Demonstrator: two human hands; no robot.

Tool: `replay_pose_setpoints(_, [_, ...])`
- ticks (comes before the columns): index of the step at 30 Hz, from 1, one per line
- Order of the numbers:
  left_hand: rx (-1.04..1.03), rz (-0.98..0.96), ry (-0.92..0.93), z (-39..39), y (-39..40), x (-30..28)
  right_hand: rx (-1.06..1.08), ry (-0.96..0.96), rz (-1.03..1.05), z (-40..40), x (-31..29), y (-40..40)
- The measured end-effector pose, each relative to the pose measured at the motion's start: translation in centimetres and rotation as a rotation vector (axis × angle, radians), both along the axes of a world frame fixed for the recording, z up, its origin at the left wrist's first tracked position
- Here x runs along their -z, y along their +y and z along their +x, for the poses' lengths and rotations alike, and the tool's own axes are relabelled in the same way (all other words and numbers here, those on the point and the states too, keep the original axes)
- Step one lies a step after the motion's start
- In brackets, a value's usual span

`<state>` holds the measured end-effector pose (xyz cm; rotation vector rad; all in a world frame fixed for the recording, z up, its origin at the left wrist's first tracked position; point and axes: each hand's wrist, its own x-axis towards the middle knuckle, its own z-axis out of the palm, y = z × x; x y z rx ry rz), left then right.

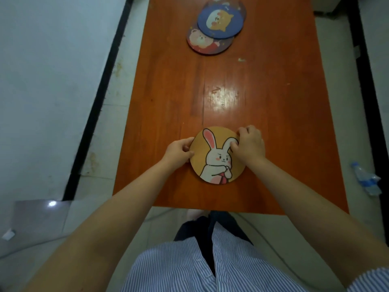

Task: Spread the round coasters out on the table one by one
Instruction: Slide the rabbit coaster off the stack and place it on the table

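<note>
coasters are the job, and the one in hand is the rabbit coaster [217, 154], a round yellow-orange disc printed with a white, pink-eared rabbit, lying near the front edge of the orange table [284, 144]. both hands are on it: the left hand [179, 152] pinches its left rim between thumb and fingers, while the right hand [249, 144] is curled over the upper right rim with its fingertips pressed onto the face. that two-sided hold looks meant to steady the disc or peel it off something beneath; whether more coasters lie under it cannot be told, as only one edge shows. at the far end sits an overlapping cluster: a blue coaster [221, 22] with a pale animal and an orange cat rests partly on a bear coaster [207, 42], and another rim peeks out behind. those overlaps suggest the spreading is far from finished. a crumpled plastic bottle [367, 180] lies on the floor, right of the table.
</note>
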<state>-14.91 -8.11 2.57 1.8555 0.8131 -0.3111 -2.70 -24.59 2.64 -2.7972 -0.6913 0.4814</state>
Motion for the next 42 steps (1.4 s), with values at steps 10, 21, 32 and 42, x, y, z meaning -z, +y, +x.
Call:
replay_pose_setpoints(10, [0.103, 0.197, 0.050, 0.2, -1.7, -0.3, 0.046, 0.264, -0.048, 2.1, -0.8, -1.1])
replay_pose_setpoints(21, [-0.053, 0.367, -0.008, 0.6, -3.8, 0.3, -0.030, 0.212, 0.084, 3.5, -0.6, -1.1])
replay_pose_setpoints(32, [-0.012, 0.388, 0.056, 1.0, -3.9, 0.6, -0.064, 0.194, 0.085, 4.1, 0.3, -0.9])
replay_pose_setpoints(42, [0.000, 0.430, 0.031, 0.9, -4.3, 0.4, -0.102, 0.175, 0.043, 4.1, 0.3, -1.2])
